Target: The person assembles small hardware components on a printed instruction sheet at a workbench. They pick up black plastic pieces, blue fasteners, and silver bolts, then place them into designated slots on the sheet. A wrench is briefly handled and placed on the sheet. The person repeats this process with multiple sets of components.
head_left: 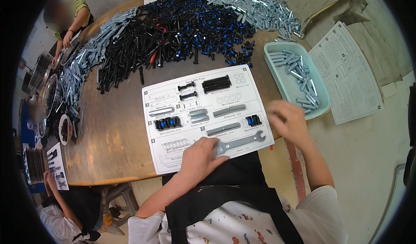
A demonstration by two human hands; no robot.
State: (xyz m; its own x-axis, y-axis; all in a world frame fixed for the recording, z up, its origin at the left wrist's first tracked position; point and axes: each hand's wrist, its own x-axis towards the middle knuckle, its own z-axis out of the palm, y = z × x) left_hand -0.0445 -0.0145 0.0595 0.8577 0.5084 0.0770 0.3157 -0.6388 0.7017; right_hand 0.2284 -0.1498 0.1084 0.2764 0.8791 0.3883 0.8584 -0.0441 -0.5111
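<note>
On the table in front of me lies a white printed sheet [190,114] with part drawings. My left hand [198,159] is at its near edge, thumb and fingers around the left end of a silver open-ended wrench [242,142]. Beyond the sheet's right edge hovers my right hand [288,120], its fingers curled and smeared by motion. On the sheet rest long black bolts [216,84], shorter black bolts [188,95], silver sleeves [198,115], a row of blue-banded black bolts [168,123] and a smaller group of blue-banded bolts [254,120].
A pale green tub [326,101] of silver sleeves stands at the right, beside another printed sheet [346,75]. Large heaps of black bolts [130,49], blue-banded bolts [208,23] and silver sleeves [260,10] cover the far table. Other people work at the left and far edges.
</note>
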